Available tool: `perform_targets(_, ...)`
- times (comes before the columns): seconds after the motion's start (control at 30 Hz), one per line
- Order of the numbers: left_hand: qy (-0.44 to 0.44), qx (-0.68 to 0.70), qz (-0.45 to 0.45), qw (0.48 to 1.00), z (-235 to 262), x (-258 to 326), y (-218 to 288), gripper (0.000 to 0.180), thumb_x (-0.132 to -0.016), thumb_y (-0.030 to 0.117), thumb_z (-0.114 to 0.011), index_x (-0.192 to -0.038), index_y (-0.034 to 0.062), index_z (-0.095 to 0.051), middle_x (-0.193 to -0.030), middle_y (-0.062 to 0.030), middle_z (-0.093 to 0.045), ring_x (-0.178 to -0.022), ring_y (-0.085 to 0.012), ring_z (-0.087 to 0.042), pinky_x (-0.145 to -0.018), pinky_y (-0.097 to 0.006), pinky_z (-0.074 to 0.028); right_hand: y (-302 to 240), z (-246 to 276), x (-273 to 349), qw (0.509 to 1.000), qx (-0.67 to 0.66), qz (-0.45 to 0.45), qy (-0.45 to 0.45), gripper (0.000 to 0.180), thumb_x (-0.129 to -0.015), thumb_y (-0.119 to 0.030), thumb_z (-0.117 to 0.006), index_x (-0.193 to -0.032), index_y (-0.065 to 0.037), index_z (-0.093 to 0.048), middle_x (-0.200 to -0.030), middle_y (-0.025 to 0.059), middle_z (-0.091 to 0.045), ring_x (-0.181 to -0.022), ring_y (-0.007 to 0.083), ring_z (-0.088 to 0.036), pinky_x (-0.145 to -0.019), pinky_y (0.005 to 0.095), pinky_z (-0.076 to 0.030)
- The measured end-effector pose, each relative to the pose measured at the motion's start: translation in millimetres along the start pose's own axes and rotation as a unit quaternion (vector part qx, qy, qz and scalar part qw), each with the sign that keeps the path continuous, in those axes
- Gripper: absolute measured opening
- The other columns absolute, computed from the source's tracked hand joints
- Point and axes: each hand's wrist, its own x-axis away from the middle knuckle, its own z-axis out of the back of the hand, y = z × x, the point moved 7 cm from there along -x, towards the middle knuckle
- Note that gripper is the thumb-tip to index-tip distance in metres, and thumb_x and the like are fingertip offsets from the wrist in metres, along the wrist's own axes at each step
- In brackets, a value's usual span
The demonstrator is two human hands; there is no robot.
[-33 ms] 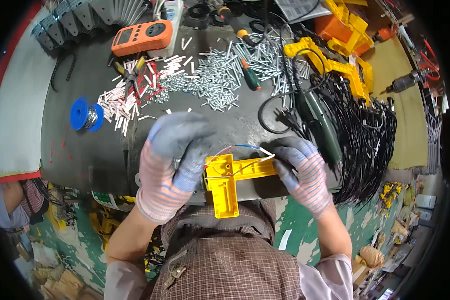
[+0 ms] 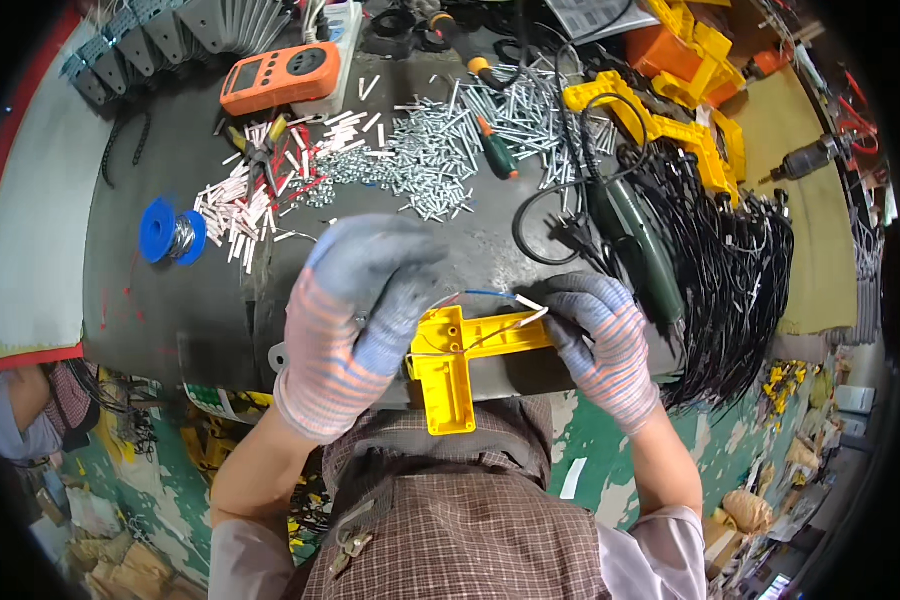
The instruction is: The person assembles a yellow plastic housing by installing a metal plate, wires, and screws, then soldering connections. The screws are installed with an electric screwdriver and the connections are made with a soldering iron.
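A yellow plastic T-shaped housing half sits at the bench's near edge, its hollow side up. Thin wires with blue, white and red sections arch over it, and a brown wire lies across its middle. My right hand, in a striped grey-coated glove, grips the housing's right end with curled fingers. At the left end is my left hand, gloved alike, its thumb close to the wires. A gap shows between that thumb and the bent, slightly blurred fingers; I see nothing held there.
Beyond my hands lie piled screws, white sleeves, pliers, a green-handled screwdriver and a blue wire spool. An orange meter stands behind. A dark green corded tool and black cables crowd the right.
My left hand has shifted slightly right and its thumb has risen toward the wires. The right hand and the housing stay almost where they were.
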Motion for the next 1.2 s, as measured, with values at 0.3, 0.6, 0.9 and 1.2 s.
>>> perform_targets(0.3, -0.435, -0.103, 0.033, 0.894, -101.4, -22.8, 15.9, 0.029, -0.095, 0.033, -0.055, -0.1, 0.0051, -0.065, -0.093, -0.0153, -0.064, -0.09, -0.0353, -0.062, -0.079, -0.04, -0.049, -21.6, 25.2, 19.9, 0.969, 0.159, 0.11, 0.155, 0.029, -0.066, -0.012, -0.074, -0.095, -0.014, -0.067, -0.097, 0.0017, -0.066, -0.091, 0.0242, -0.061, -0.081, 0.0396, -0.044)
perform_targets(0.6, -0.501, -0.054, 0.125, 0.855, -96.1, 6.9, -13.0, 0.029, -0.091, 0.031, -0.059, -0.098, 0.0039, -0.067, -0.089, -0.0162, -0.065, -0.087, -0.0335, -0.062, -0.079, -0.04, -0.049, -9.6, 29.1, 26.7, 0.968, 0.207, 0.111, 0.092, 0.025, -0.066, -0.015, -0.073, -0.091, -0.015, -0.068, -0.094, -0.0014, -0.065, -0.091, 0.024, -0.059, -0.08, 0.0395, -0.042)
perform_targets(0.9, -0.361, -0.052, 0.02, 0.931, -84.1, 12.8, -18.1, 0.019, -0.084, 0.021, -0.066, -0.096, 0.0063, -0.068, -0.084, -0.0128, -0.067, -0.082, -0.0338, -0.063, -0.074, -0.042, -0.049, -5.9, 25.8, 12.1, 0.981, -0.108, -0.144, -0.07, 0.023, -0.084, -0.023, -0.068, -0.1, -0.006, -0.066, -0.085, 0.0101, -0.067, -0.074, 0.0277, -0.064, -0.074, 0.0378, -0.048)
perform_targets(1.2, -0.255, -0.091, -0.056, 0.961, -66.3, 25.1, -18.5, 0.021, -0.083, 0.02, -0.064, -0.101, 0.0112, -0.07, -0.083, -0.0085, -0.067, -0.081, -0.0301, -0.062, -0.075, -0.042, -0.046, -13.8, -2.3, 6.1, 0.949, -0.151, -0.24, -0.138, 0.016, -0.088, -0.009, -0.06, -0.097, 0.004, -0.064, -0.085, 0.0163, -0.064, -0.074, 0.0272, -0.065, -0.069, 0.0337, -0.051)
